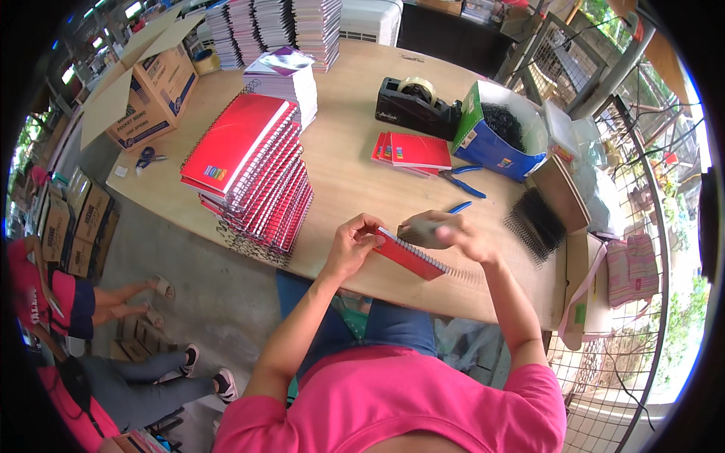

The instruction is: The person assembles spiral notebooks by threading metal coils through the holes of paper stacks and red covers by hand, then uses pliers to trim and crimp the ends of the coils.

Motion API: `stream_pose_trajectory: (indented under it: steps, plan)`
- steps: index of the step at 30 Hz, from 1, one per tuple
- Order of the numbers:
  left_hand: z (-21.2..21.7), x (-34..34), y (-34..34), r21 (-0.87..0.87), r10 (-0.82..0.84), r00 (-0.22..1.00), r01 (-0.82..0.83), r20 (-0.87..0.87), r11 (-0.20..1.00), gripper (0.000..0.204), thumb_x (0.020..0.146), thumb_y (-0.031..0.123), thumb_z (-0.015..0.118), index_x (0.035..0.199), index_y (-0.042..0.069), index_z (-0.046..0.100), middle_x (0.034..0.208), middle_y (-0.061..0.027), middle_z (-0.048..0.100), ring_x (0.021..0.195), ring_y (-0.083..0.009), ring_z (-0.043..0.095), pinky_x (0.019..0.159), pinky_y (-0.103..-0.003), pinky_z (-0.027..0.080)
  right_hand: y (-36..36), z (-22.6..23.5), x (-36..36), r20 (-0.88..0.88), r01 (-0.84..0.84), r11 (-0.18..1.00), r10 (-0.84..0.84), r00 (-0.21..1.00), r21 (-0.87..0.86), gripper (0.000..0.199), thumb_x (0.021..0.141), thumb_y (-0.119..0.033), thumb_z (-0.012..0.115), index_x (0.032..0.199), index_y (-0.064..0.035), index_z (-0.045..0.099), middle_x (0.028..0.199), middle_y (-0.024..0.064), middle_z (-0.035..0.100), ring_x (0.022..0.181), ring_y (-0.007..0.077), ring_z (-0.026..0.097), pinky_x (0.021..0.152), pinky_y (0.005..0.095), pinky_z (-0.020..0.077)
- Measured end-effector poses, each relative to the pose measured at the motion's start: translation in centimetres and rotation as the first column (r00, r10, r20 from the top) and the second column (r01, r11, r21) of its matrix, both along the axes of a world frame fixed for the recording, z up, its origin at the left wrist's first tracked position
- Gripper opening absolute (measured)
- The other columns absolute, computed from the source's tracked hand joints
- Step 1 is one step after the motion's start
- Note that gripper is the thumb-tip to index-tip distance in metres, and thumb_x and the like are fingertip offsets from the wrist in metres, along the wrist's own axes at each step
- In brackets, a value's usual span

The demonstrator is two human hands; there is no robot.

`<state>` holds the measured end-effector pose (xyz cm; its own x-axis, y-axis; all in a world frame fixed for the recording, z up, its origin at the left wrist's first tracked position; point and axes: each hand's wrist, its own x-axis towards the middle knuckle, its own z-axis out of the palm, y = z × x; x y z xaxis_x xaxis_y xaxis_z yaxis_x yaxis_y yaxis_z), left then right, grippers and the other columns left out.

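Apparently threading coil (424, 255) along edge of red notebook (408, 260) | holding notebook tilted over near side of counter (340, 143) | pinching its left end in nearly closed left grip (350, 246) | working beside coil with blurred right grip (453, 232), being unable to tell openness or hold | likely needing steady edge and smooth turning of protruding coil

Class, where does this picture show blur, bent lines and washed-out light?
Head view: motion blurs the right hand, while the left hand, gripping the red notebook, looks sharper; head view: the wire fence bows near the right rim; head view: daylight beyond that fence is washed out, nearly white.
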<state>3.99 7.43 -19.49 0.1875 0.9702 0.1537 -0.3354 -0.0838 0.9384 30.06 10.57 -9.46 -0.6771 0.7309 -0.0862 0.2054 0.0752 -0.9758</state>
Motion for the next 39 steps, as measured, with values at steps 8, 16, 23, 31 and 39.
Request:
stream_pose_trajectory:
  steps: [8,16,23,31,39]
  plan:
    - [0.8,0.8,0.0,-0.008,0.005,0.997,-0.005,0.074,1.0,0.039,0.083,-0.003,0.078,0.113,0.007,0.056,0.097,0.0002,0.062,0.088,-0.0077,0.062,0.083,-0.023,0.054,0.4,-0.6,-1.3,0.373,-0.05,0.955,-0.066,0.926,0.292,0.059,0.102,-0.052,0.052,0.122,0.0009,0.069,0.126,0.0111,0.067,0.111,0.0266,0.066,0.096,0.0366,0.0491]
    - [1.7,0.7,0.1,-0.021,-0.003,0.998,0.004,0.059,1.0,0.04,0.085,-0.005,0.077,0.115,0.007,0.054,0.095,-0.0003,0.062,0.089,-0.0061,0.062,0.082,-0.019,0.053,2.3,-2.6,-1.5,0.269,-0.017,0.881,-0.126,0.955,0.472,0.055,0.096,-0.049,0.063,0.133,-0.0083,0.064,0.142,0.0169,0.055,0.118,0.0355,0.061,0.097,0.0414,0.0511]
    - [4.8,-0.2,-1.7,0.01,0.025,0.998,-0.026,0.06,1.0,0.058,0.092,-0.007,0.064,0.144,0.009,0.044,0.115,-0.0106,0.07,0.087,-0.0047,0.061,0.075,-0.018,0.05,-0.2,-6.5,5.2,0.506,-0.125,0.565,-0.591,0.628,0.816,0.064,0.086,-0.039,0.074,0.141,-0.0122,0.054,0.141,0.0166,0.051,0.133,0.0357,0.048,0.114,0.0575,0.0296]
    - [6.6,0.8,-2.5,-0.033,-0.038,0.996,0.041,0.075,0.999,0.069,0.096,-0.006,0.06,0.156,0.008,0.029,0.116,-0.0194,0.071,0.099,-0.0109,0.067,0.084,-0.022,0.054,-2.1,3.1,1.6,0.179,0.027,0.358,-0.529,0.83,0.933,0.052,0.075,-0.03,0.082,0.122,-0.0136,0.068,0.114,0.0075,0.062,0.11,0.0287,0.06,0.107,0.0555,0.0383]
    - [7.0,1.3,-2.7,-0.071,-0.065,0.995,0.071,0.081,0.995,0.075,0.094,-0.005,0.063,0.157,0.009,0.025,0.11,-0.0166,0.072,0.103,-0.0149,0.068,0.093,-0.03,0.056,-1.4,7.8,-1.7,0.303,-0.35,-0.055,-0.389,0.87,0.935,0.057,0.072,-0.037,0.083,0.125,-0.0225,0.069,0.116,-0.0008,0.065,0.114,0.0205,0.06,0.113,0.0566,0.0346]
